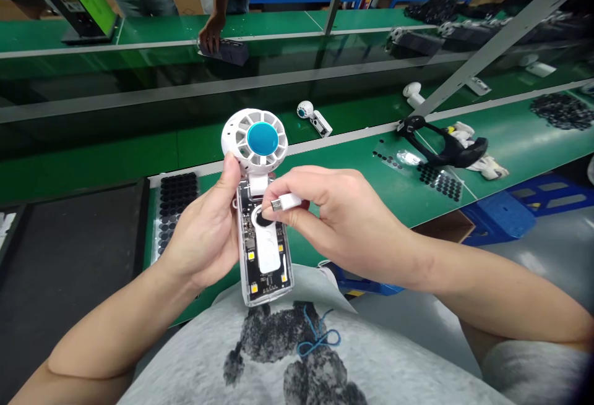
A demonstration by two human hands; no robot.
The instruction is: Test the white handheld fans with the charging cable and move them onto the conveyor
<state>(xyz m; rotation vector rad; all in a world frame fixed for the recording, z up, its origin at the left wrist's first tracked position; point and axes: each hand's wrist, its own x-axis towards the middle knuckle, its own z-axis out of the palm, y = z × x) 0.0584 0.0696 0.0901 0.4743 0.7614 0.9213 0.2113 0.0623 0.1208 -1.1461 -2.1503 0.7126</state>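
Observation:
A white handheld fan [268, 250] stands nearly upright before me, its round head with a blue centre at the top. Circuit board and small yellow parts show through its clear handle. My left hand [206, 225] is closed round the fan's left side, thumb at the neck. Between the fingers of my right hand [338, 213] is a white USB plug [285, 202], its metal end pointing left. The right fingertips are over the dark round spot on the handle, partly covering it; whether they touch it I cannot tell.
A dark tray [69, 269] lies left, beside a sheet of black round stickers [179, 198]. Another fan [315, 119] rests on the green line ahead. A black strap-like frame [445, 145] and gloves [487, 167] lie right. Across the line, a co-worker's hand [212, 33] touches a dark-grey block [229, 51].

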